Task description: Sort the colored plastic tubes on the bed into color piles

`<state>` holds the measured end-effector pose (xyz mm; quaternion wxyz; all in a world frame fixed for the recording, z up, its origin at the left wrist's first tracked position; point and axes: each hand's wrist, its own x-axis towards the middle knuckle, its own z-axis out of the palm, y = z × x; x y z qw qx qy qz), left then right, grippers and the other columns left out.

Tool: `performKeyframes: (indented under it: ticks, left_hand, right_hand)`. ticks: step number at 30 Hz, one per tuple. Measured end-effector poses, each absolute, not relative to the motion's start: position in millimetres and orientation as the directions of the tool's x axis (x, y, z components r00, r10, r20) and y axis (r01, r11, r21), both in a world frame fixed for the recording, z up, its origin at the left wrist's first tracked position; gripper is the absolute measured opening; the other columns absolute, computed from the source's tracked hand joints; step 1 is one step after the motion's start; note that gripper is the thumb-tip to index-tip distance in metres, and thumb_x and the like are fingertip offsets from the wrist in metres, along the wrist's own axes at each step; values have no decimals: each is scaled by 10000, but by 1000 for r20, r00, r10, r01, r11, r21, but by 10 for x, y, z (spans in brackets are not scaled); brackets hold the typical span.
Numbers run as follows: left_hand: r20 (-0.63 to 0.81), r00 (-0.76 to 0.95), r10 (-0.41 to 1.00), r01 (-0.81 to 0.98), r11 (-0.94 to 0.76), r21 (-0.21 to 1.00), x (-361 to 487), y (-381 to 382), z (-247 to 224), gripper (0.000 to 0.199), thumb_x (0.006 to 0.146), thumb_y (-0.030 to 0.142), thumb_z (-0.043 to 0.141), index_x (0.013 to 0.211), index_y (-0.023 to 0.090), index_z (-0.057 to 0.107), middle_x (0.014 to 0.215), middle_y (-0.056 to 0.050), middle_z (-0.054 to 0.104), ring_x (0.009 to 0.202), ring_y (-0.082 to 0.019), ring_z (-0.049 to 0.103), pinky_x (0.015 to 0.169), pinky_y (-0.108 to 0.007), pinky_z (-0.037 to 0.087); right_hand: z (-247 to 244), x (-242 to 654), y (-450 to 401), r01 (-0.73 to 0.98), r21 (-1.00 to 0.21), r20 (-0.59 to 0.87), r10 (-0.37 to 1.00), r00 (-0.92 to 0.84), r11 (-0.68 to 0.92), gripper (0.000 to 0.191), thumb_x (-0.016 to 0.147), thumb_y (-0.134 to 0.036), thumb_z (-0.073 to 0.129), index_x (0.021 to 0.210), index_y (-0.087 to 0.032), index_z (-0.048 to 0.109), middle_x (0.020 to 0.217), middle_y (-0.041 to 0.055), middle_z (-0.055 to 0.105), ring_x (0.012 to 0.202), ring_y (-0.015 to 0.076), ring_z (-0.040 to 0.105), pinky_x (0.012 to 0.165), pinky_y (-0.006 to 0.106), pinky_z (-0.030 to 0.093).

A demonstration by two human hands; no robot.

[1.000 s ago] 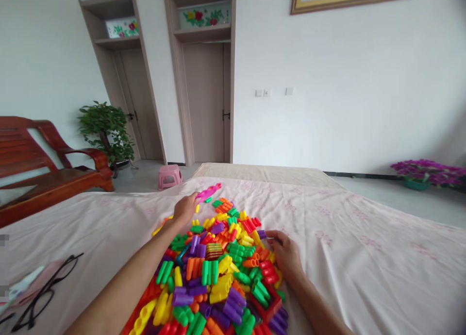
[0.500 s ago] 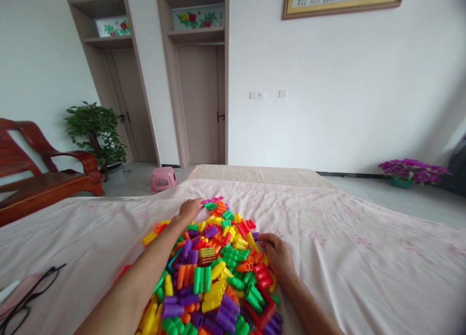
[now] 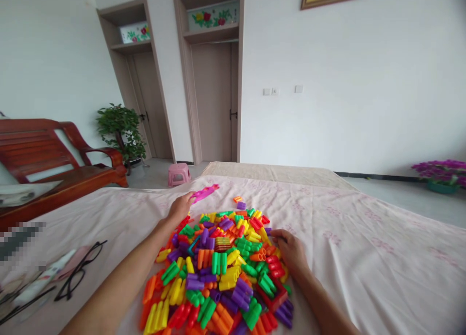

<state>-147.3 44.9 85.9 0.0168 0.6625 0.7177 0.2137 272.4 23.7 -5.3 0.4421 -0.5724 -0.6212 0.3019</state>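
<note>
Near the center of the frame, just above the upper left of the heap, my left hand point(image 3: 181, 208) is closing its fingers around the near end of a long, knobbly pink piece point(image 3: 205, 193). The piece is pointing up and to the right, its far end sticking out beyond my grip. My right hand point(image 3: 291, 250) is resting at the right edge of the heap, its fingers partly curled, with the fingertips reaching a small purple block point(image 3: 268, 231); I cannot tell whether they are gripping it or only touching it.

Between my forearms, the heap of plastic blocks point(image 3: 219, 263) is filling the lower middle of the frame, mixing red, orange, yellow, green and purple. A red box-like piece point(image 3: 279, 298) is sitting at its lower right, with green blocks lying against it. Above the heap, an orange block point(image 3: 238, 199) and a purple double block point(image 3: 241, 206) are lying apart from the rest, near each other. Everything is resting on a pale pink flowered cloth point(image 3: 378, 276). At the lower left, black-framed glasses point(image 3: 75, 277) are lying beside a white tube point(image 3: 45, 278), and a pink stool point(image 3: 178, 175) is standing beyond the cloth.
</note>
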Motion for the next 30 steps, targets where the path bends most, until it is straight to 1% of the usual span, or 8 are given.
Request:
performKeyframes:
  ticks: [2,5,9,15,20,24,27,30]
  left_hand:
    - [265,-252,931,936,165,310,-1753,268,866,502,1014,352,294,1398,180,568,1211,-163,712,1064,-271,660,864,-337,467]
    - [220,-328,919,924,265,275,-1988,-4,786,451,988,341,381,1328,186,633,1120,-171,738,993,-293,675,795,-339,466]
    - [172,-311,935,931,263,251,-1840,-231,590,400,975,336,429,1272,233,676,1044,-129,760,970,-264,684,783,-306,460]
    - [167,-248,954,935,191,300,-1387,-317,502,401,994,390,413,1292,277,657,1148,-72,752,1061,-209,674,855,-260,465]
    - [212,-352,912,904,272,331,-1608,-571,629,461,1024,388,310,1352,247,601,1205,-86,732,1059,-199,676,844,-253,468]
    - [230,-454,861,876,384,290,-1913,-950,645,480,1023,377,281,1357,218,586,1127,-115,745,1011,-242,683,812,-302,470]
    - [210,-428,879,897,384,220,-1951,-1191,558,425,1011,343,331,1296,235,627,1083,-95,755,987,-233,688,795,-293,473]
    - [212,-379,901,920,343,189,-1822,-1298,455,404,1006,314,350,1291,252,630,1141,-81,743,1039,-212,674,849,-276,469]
  right_hand:
    - [-40,2721,232,454,-874,218,975,48,173,414,722,-280,445,962,-181,768,912,57,773,866,226,706,796,319,529]
    - [-16,2711,222,464,-869,223,973,57,172,393,719,-282,472,949,-184,775,936,61,777,889,234,706,812,329,528]
    - [2,2701,212,458,-868,245,968,57,193,382,713,-284,482,930,-178,778,925,68,779,883,242,708,817,342,529]
    - [35,2702,177,440,-883,216,973,77,162,392,700,-280,469,922,-184,778,879,56,781,862,241,716,809,339,536]
    - [60,2713,148,427,-892,195,978,71,147,407,701,-294,477,949,-172,777,898,70,782,866,255,718,804,349,548]
    - [19,2719,179,435,-888,193,980,56,150,416,712,-292,479,974,-167,776,918,78,781,894,257,719,820,351,541]
    - [-16,2719,205,434,-886,198,979,45,160,424,711,-285,470,978,-158,774,922,79,780,900,248,719,824,346,533]
    - [-18,2714,202,440,-881,214,976,45,173,419,710,-287,479,976,-161,777,926,77,779,900,248,715,823,346,526]
